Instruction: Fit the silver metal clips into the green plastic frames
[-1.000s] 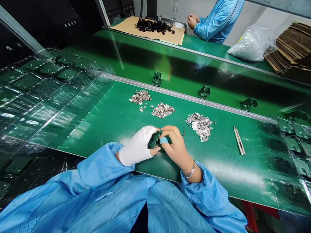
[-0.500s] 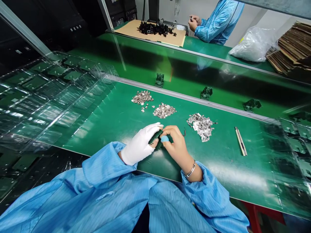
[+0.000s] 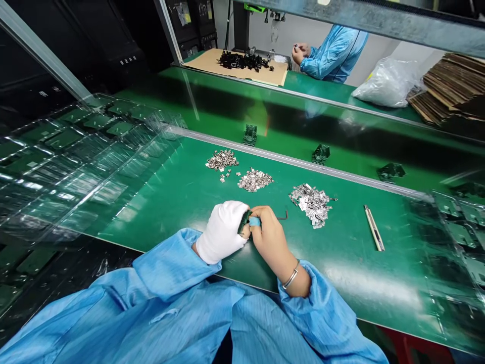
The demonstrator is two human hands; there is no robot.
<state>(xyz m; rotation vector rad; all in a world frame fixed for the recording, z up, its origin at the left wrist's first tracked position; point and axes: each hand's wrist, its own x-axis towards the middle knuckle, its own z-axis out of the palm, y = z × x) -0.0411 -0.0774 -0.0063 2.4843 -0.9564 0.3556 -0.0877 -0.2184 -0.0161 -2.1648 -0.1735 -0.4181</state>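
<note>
A small green circuit board [image 3: 245, 221] stands tilted on edge between my two hands, close to the table's front edge. My left hand [image 3: 223, 231], in a white glove with the thumb tip bare, is closed around it. My right hand [image 3: 270, 233] is bare apart from a blue wrap on the thumb. Its thumb and forefinger are pinched together at the board's right side; whatever lies between them is hidden. Just beyond the right hand lies a thin L-shaped rod [image 3: 286, 216]. Small metal parts form three piles: left [image 3: 222, 160], middle [image 3: 255, 180] and right [image 3: 313, 205].
A utility knife [image 3: 374, 227] lies on the right of the green table [image 3: 341, 273]. Clear plastic trays with boards [image 3: 76, 146] cover the left side; more trays [image 3: 460, 232] are at right. Board stacks [image 3: 321, 153] stand behind a metal strip [image 3: 295, 161]. A co-worker [image 3: 333, 55] sits beyond.
The view has tilted up slightly, so the scene sits lower. My left hand has turned, and the board now stands steeper. Both hands remain together at the board.
</note>
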